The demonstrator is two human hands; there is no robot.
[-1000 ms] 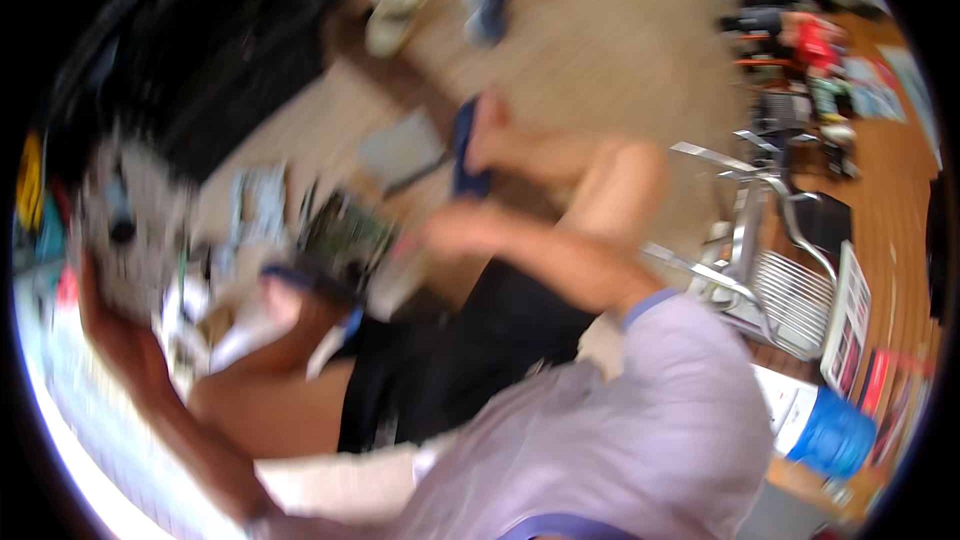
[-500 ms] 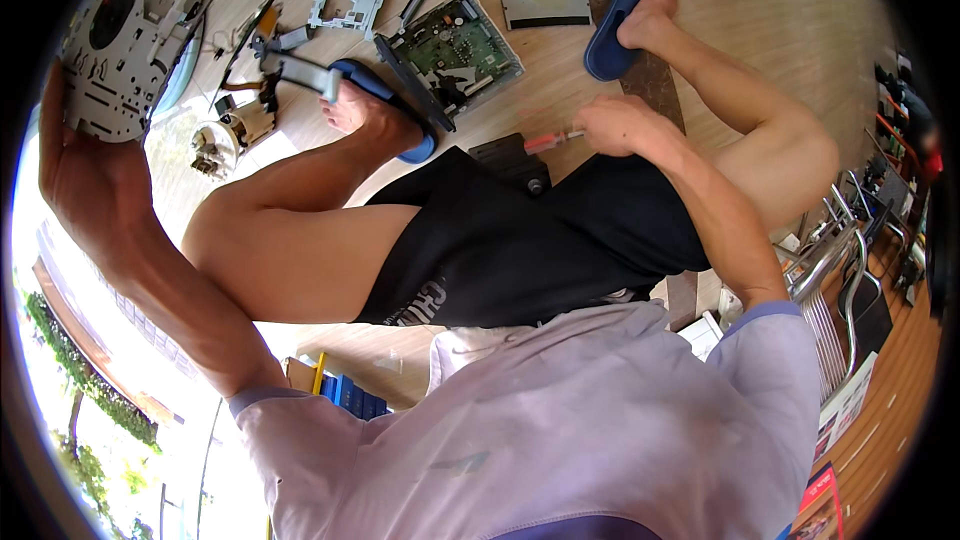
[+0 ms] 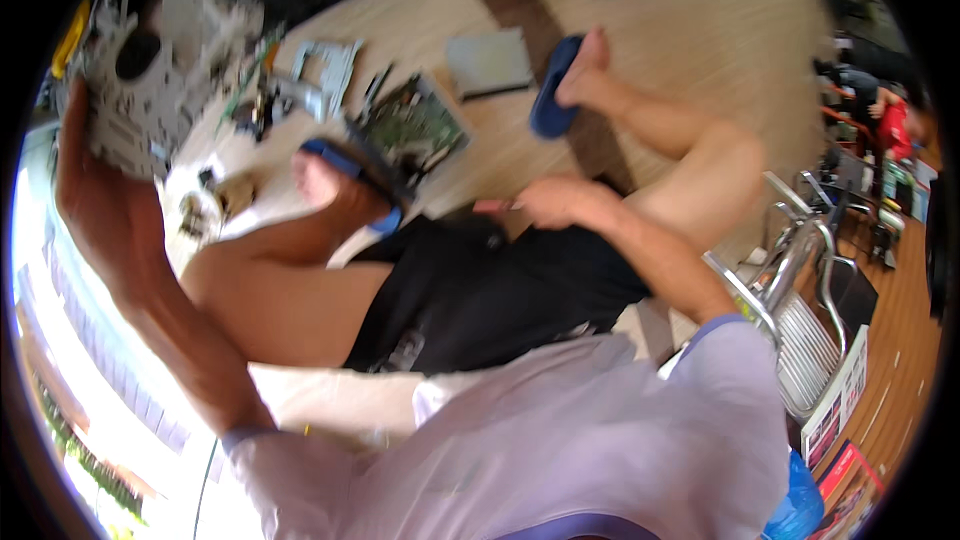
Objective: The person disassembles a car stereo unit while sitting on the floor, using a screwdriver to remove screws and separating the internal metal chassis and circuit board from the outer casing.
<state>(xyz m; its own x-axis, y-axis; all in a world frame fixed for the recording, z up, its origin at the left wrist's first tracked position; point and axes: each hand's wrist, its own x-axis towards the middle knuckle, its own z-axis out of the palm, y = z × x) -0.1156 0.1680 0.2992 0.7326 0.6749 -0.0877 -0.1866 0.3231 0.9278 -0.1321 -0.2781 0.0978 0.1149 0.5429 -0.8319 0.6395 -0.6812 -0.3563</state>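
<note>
Left grip [image 3: 115,205] holds a metal plate [image 3: 185,55], fingers extended; right grip [image 3: 562,203] curls round a reddish tool [image 3: 490,207].

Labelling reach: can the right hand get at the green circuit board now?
Likely yes: floor shows between the right hand and the green circuit board, nothing visibly blocking, though that hand holds a reddish tool.
</note>
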